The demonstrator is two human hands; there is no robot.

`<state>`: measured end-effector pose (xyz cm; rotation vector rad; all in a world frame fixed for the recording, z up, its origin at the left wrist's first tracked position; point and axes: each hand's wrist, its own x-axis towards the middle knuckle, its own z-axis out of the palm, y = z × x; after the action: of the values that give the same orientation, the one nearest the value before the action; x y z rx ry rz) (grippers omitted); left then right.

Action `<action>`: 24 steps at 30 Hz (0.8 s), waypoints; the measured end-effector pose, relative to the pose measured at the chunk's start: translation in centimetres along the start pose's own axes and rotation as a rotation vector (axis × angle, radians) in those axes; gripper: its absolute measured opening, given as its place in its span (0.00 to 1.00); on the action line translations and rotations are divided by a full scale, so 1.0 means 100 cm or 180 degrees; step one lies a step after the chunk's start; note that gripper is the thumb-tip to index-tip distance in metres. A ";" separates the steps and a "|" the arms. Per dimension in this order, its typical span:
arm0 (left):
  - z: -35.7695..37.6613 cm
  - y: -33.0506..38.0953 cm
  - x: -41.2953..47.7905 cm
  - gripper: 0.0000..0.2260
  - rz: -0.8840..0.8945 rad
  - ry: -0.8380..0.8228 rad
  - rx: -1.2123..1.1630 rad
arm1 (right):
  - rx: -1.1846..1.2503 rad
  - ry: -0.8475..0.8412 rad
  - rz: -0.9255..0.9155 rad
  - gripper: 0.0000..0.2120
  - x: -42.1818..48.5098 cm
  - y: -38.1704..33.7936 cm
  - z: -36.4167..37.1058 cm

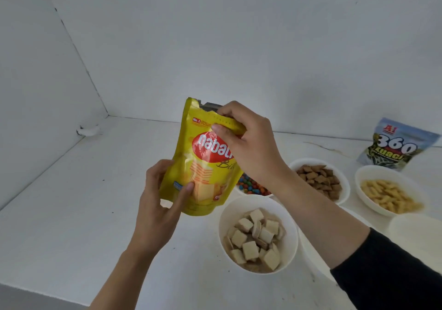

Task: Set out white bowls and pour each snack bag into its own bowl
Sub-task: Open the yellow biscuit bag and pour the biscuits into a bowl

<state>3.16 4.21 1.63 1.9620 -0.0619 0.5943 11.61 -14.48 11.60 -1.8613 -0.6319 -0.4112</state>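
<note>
Left grip (157, 199) low on yellow bag (203, 163), right grip (248, 147) atop

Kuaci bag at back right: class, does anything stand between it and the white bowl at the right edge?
Yes: the bowl of yellow sticks sits on the table between the Kuaci bag and that white bowl. Nothing shows above it, so the bag could probably be lifted over.

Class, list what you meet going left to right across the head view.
Left hand → yellow Nabati bag → bowl of wafer cubes → bowl of brown pillow snacks → bowl of yellow puffs.
</note>
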 end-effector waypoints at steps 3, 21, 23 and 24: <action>0.016 0.002 -0.005 0.14 0.0016 -0.0001 -0.0075 | 0.0490 0.0030 0.0120 0.06 -0.003 -0.004 -0.026; 0.095 0.100 -0.017 0.11 -0.0616 0.0336 -0.2410 | 0.0208 0.0506 0.0308 0.06 -0.064 0.015 -0.157; 0.094 0.107 -0.018 0.10 -0.0655 0.0368 -0.2296 | 0.0470 0.0472 0.0413 0.06 -0.077 0.021 -0.166; 0.094 0.111 -0.019 0.09 -0.0653 0.0340 -0.2199 | 0.0679 0.0453 0.0538 0.05 -0.083 0.025 -0.170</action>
<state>1.76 -9.36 6.92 1.2472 0.0030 0.4600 6.70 -32.97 11.34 -1.6508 -0.4023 -0.3476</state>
